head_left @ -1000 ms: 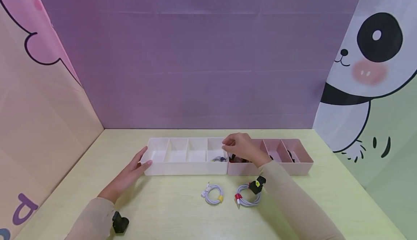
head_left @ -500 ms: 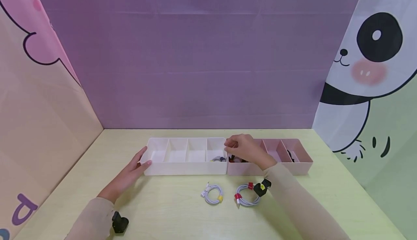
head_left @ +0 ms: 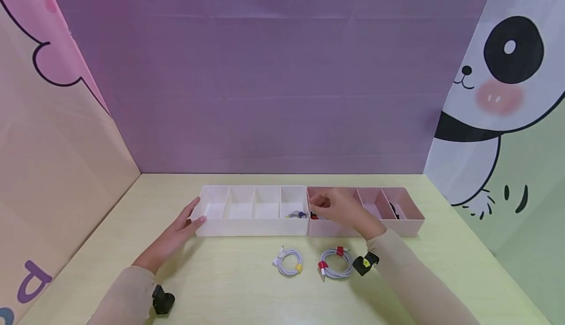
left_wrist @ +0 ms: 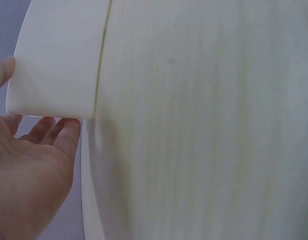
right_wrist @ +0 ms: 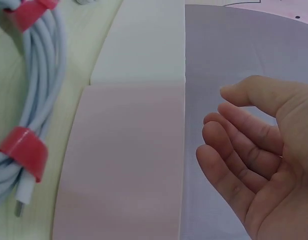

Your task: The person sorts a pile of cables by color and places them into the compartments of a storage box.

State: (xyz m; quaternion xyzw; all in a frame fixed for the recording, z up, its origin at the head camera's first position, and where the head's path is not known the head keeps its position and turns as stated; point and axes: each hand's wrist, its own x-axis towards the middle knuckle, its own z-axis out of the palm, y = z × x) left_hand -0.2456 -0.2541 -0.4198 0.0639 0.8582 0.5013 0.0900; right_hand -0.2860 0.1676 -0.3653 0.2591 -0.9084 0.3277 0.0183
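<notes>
My left hand (head_left: 174, 237) holds the left end of a white divided box (head_left: 251, 227). In the left wrist view the thumb rests at its upper edge and several bent fingertips touch the end wall. My right hand (head_left: 342, 210) hovers over the left part of a pink divided box (head_left: 406, 228). Its fingers are loosely bent with nothing between them, as the right wrist view shows. A small cable bundle (head_left: 296, 214) lies in the white box's rightmost compartment. Dark items (head_left: 314, 215) lie in the pink box, partly hidden behind the right hand.
Two coiled pale cables lie in front of the boxes, one with a yellow tie (head_left: 299, 268), the other with red ties (head_left: 323, 265). The boxes stand end to end on a light wooden table (head_left: 229, 281). A purple backdrop (head_left: 282, 94) rises behind it.
My right hand has drawn back rightward, from the white box's right edge to above the pink box. The left hand and the coiled cables have stayed in place.
</notes>
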